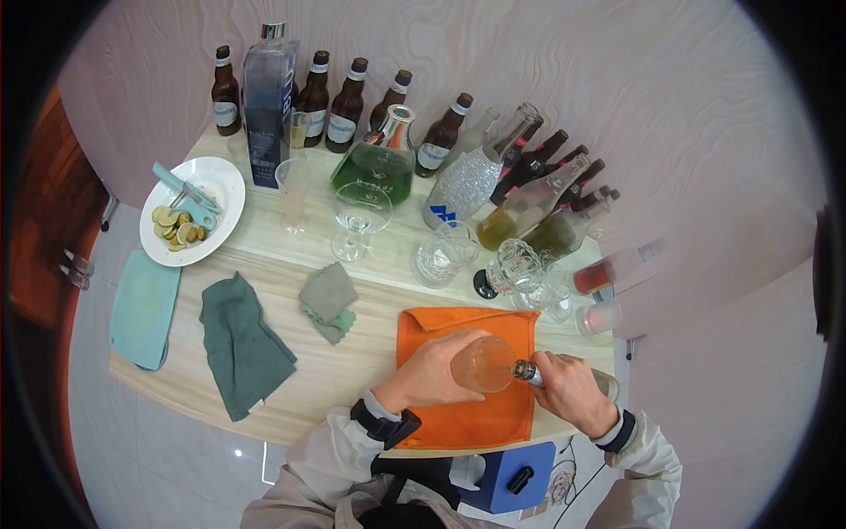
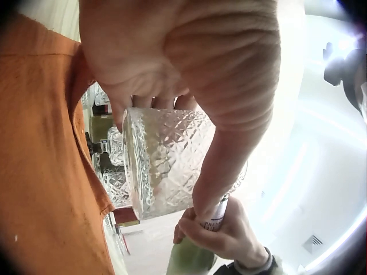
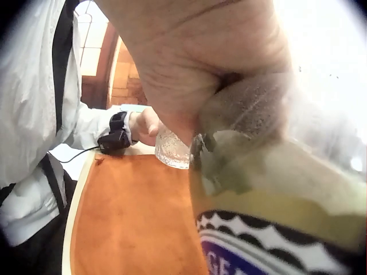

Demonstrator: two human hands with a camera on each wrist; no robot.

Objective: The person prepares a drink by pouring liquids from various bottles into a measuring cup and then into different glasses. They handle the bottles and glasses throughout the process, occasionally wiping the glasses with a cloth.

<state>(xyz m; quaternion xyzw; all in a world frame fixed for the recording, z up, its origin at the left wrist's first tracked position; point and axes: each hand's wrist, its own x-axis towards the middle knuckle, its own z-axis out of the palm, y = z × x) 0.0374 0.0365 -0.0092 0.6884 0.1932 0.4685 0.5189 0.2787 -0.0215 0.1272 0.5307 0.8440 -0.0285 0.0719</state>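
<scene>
My left hand [image 1: 432, 368] grips a patterned clear glass [image 1: 483, 364] above the orange cloth [image 1: 467, 423]. In the left wrist view the glass [image 2: 166, 163] shows a diamond-cut wall, with fingers and thumb around it. My right hand [image 1: 571, 388] holds a bottle [image 1: 608, 384] by its neck, tilted so that its mouth is at the glass rim. A thin stream seems to run from the mouth into the glass. The right wrist view shows the bottle [image 3: 275, 189] large, with yellowish-green liquid and a black, white and blue label.
Behind the hands stand a glass pitcher [image 1: 443, 256], a coupe glass [image 1: 361, 212], a green decanter [image 1: 374, 167] and several bottles. To the left lie a grey cloth [image 1: 328, 293], a dark green cloth [image 1: 242, 344], a cutting board [image 1: 144, 309] and a plate [image 1: 231, 189] of lime pieces.
</scene>
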